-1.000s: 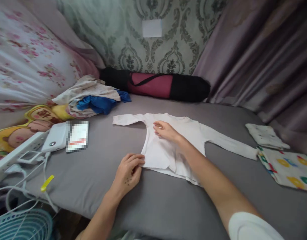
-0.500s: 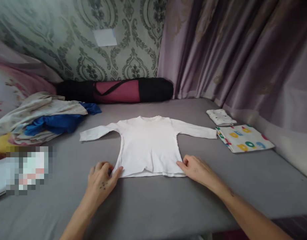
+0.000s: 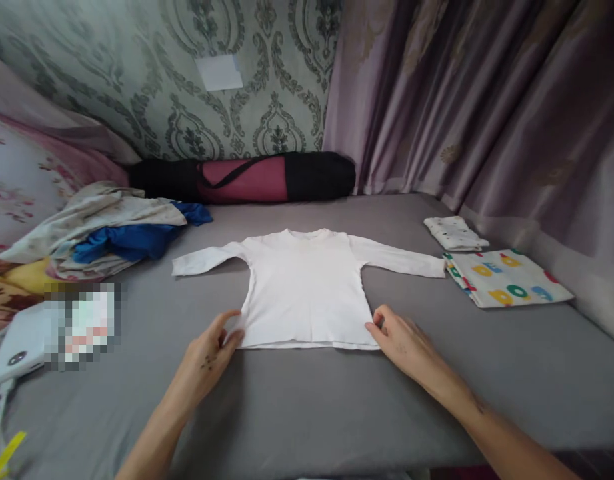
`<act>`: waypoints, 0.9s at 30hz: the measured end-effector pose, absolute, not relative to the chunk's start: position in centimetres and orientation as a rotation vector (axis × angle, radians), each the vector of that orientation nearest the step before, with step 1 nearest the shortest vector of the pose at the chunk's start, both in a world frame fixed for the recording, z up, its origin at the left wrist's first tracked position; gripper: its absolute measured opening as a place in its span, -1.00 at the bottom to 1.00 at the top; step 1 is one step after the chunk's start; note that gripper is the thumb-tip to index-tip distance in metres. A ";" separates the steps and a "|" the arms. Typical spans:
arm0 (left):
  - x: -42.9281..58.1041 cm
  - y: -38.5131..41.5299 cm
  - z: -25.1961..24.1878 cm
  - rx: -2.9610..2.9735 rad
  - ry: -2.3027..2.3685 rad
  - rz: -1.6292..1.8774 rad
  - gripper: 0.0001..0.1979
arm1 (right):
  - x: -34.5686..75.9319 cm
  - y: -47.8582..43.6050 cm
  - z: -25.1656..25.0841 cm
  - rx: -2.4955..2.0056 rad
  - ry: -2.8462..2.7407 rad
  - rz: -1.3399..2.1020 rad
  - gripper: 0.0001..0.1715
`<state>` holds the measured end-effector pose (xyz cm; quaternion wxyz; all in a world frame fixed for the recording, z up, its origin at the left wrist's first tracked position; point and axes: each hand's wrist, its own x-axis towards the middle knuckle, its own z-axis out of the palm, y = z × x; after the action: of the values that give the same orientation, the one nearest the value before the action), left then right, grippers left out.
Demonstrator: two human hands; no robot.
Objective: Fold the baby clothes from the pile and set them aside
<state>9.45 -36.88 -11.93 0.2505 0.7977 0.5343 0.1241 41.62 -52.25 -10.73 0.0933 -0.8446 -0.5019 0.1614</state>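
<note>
A small white long-sleeved shirt point(image 3: 307, 287) lies spread flat, its neckline facing away from me and both sleeves stretched out sideways. At the left end of its bottom hem, my left hand point(image 3: 211, 350) pinches the edge, with thumb and forefinger on either side of a bit of white cloth. My right hand point(image 3: 404, 340) has its thumb and curled forefinger closed on the opposite bottom corner. The hem between the hands lies nearly straight, with the layers slightly offset. The right cuff reaches up to a folded cloth with coloured letters point(image 3: 517, 280).
Everything lies on a grey sheet point(image 3: 297, 400). Behind the letter cloth sits a folded white dotted cloth point(image 3: 454, 233). A black and maroon long bag point(image 3: 247, 179) rests along the wall. Crumpled clothes point(image 3: 127, 243) and a white device with a cable point(image 3: 27, 343) are at left.
The small folds at the shirt's hem have smoothed out. My left hand's fingers have moved slightly up the side edge. The whole view has shifted a little, showing more on the left.
</note>
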 end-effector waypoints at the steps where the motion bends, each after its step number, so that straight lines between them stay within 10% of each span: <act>1: 9.3 -36.9 -11.8 2.206 1.427 0.288 -0.52 | 41.7 -52.5 -10.9 -2.516 -1.546 0.454 -0.86; 15: 17.3 -33.7 -11.1 2.854 0.739 0.518 -0.54 | 38.2 -44.3 -10.4 -2.187 -1.978 0.137 -0.48; 27: 17.9 -34.2 -15.5 2.937 1.044 0.139 -0.32 | 37.6 -45.0 -12.9 -2.168 -1.964 0.356 -0.25</act>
<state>17.93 -34.16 -15.47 0.0108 0.9413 0.3346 0.0445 37.59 -45.02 -12.92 0.0972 -0.7321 -0.6635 0.1201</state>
